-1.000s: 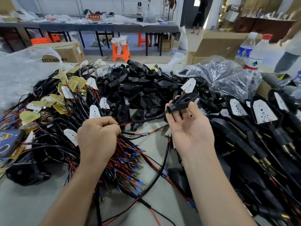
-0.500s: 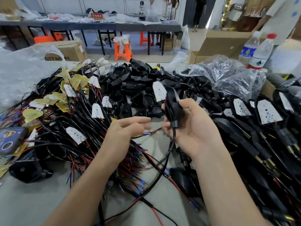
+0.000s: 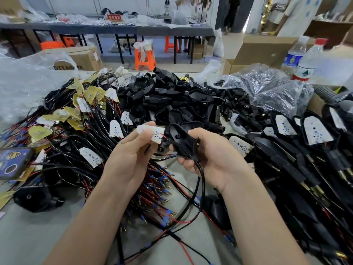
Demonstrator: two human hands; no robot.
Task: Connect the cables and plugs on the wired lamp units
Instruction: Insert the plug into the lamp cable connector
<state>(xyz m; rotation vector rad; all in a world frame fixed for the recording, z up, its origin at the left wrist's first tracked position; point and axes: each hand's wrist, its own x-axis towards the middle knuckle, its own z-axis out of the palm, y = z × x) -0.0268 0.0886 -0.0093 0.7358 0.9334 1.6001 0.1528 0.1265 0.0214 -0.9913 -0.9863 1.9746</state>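
- The left hand point(image 3: 131, 157) pinches a white LED board point(image 3: 151, 133) in its grip, above the cluttered counter point(image 3: 28, 238).
- The right hand point(image 3: 210, 157) wraps its grip round a black lamp housing point(image 3: 181, 138), just beside the board.
- Best to line the board up with the housing's hollow before pressing it in.

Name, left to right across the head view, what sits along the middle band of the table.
phone → heap of wired LED boards → left hand → white LED board it pinches → black lamp housing → right hand gripping it → assembled lamp units
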